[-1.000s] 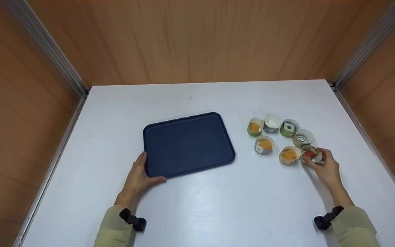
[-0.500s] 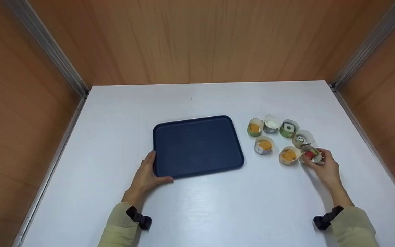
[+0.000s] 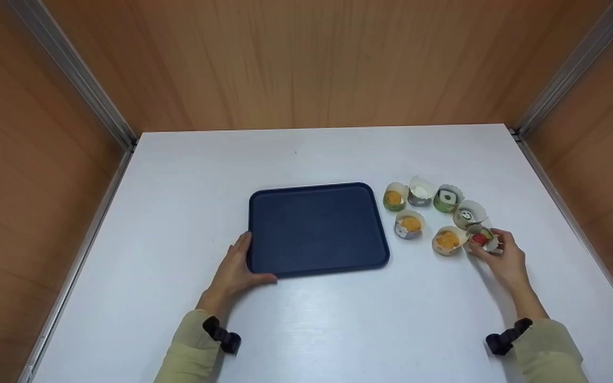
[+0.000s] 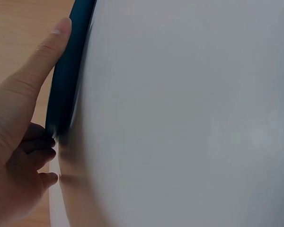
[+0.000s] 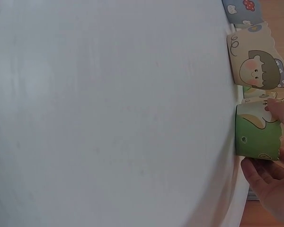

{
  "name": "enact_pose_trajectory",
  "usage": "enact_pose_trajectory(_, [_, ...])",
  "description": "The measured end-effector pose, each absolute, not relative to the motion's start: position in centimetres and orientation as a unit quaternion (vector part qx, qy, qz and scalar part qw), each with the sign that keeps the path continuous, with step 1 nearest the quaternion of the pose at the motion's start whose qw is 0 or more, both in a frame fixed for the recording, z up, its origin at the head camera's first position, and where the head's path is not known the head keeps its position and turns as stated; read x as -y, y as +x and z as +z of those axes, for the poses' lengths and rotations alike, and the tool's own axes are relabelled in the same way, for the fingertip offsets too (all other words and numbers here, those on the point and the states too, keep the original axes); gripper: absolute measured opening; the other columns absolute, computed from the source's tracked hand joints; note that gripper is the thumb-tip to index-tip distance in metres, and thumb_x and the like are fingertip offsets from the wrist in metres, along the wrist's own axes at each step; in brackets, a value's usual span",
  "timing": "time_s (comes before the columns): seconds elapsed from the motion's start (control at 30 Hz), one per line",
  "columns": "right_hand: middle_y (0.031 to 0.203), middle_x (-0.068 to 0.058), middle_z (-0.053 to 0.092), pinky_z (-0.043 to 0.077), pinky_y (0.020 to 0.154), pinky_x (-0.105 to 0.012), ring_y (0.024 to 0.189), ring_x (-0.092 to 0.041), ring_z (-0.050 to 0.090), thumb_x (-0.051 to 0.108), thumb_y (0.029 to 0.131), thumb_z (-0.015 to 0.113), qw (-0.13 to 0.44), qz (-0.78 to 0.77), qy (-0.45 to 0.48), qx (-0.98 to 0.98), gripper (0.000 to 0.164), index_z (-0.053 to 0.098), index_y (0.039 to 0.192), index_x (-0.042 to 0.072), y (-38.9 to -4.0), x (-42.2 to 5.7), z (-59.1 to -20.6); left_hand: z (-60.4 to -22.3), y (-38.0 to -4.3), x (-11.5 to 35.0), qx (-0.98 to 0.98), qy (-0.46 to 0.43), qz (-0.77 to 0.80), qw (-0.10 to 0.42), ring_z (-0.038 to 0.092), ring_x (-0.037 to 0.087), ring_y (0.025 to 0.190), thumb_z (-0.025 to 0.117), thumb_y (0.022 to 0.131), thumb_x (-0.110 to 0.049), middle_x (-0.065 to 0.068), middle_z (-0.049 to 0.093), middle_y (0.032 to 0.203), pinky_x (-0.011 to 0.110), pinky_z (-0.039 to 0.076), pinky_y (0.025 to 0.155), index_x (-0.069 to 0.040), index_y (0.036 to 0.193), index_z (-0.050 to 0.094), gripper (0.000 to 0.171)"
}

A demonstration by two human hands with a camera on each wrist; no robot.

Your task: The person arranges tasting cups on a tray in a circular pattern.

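Tray [image 3: 317, 231] to the left, held cup [image 5: 257, 132] to the right, other cups between

The tray lies flat on the white table [image 3: 306, 330], its long axis running left to right, the right end angled slightly farther off. The left hand [image 3: 234, 268] spans its near left corner, thumb straight along the near edge and fingers against the left edge, spread rather than clenched. From those fingers, the tray's whole length extends rightward, toward the cups.

The held cup, with a red piece [image 3: 479, 239] inside, is upright at the near right end of the group. The right hand [image 3: 506, 263] is on its near right side, thumb and fingers pinching it, parted only by its width. From these fingers the tray lies leftward, well apart. Just beside its right edge are a green cup [image 3: 394, 205] and a grey cup [image 3: 406, 232], both with orange inside. The right hand is the nearer one to every cup; only the left touches the tray. Whether the held cup's base bears on the table, I cannot tell.
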State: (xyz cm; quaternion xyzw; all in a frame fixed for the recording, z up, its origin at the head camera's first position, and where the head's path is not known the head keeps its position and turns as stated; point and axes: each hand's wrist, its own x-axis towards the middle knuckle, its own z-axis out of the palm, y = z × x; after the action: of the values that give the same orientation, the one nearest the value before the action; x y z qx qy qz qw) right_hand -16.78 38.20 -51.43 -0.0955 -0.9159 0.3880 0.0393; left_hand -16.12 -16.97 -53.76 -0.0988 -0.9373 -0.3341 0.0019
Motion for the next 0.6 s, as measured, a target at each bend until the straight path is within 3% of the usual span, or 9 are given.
enact_pose_trajectory(0.2, [0.117,-0.031,0.041,0.038,0.069,-0.01,0.103,-0.04,0.046,0.037,0.081,0.062,0.044,0.392,-0.096,0.914,0.07,0.031,0.128,-0.006,-16.8,-38.2,-51.5,-53.6,-16.2,16.4,0.938,-0.101,-0.332,-0.004,0.02,0.029,0.13,0.077,0.047,-0.058,0.022,0.022,0.141,0.04,0.012,0.107,0.005,0.138,0.019,0.125])
enact_pose_trajectory(0.6, [0.114,-0.031,0.042,0.036,0.064,-0.004,0.099,-0.041,0.049,0.031,0.082,0.063,0.055,0.384,-0.088,0.917,0.066,0.032,0.127,-0.007,-16.9,-38.1,-51.5,-53.4,-16.1,15.5,0.941,-0.09,-0.326,-0.024,0.017,0.028,0.131,0.077,0.047,-0.06,0.021,0.02,0.142,0.038,0.011,0.108,0.003,0.139,0.017,0.127])
